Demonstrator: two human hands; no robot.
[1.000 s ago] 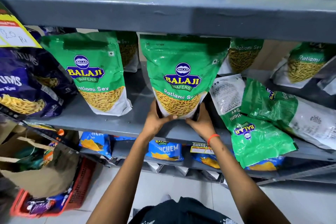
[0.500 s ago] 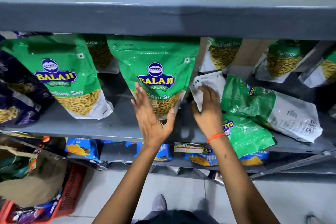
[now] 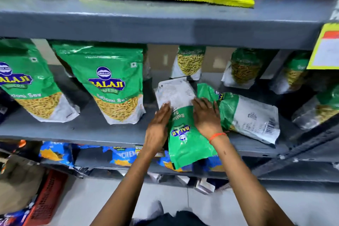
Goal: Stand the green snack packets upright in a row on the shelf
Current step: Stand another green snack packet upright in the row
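One grey shelf carried all stock listed here. Two green packets stood upright on it, left of the hands: one at the frame's left edge, one nearer the hands, both label forward, tops up. One flat packet lay face up to the right of these, long axis running front to back, its green top overhanging the shelf's front edge, its white bottom toward the rear, printing upside down to the viewer. One further packet lay on its side just right of that, barcode showing. Left hand: fingers straight, palm pressed against the flat packet's left edge. Right hand: fingers extended, resting flat on its right side. Neither hand had closed around it.
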